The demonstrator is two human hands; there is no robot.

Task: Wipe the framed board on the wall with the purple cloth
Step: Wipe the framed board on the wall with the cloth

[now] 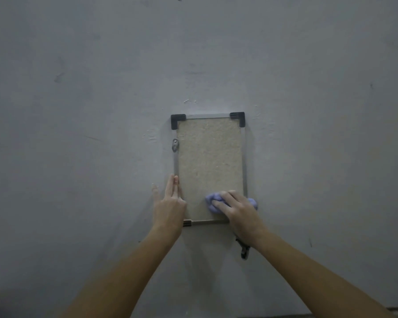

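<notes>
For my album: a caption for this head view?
Right hand presses purple cloth on the framed board; left hand steadies its edge.

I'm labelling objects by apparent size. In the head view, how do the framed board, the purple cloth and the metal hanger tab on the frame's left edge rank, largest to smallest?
1. Framed board, by far the largest.
2. Purple cloth, bunched, partly hidden under the right hand.
3. Metal hanger tab, smallest.

Tan framed board (208,157) upright on wall, black corner caps; bunched purple cloth (213,200) at lower-right area.
</notes>
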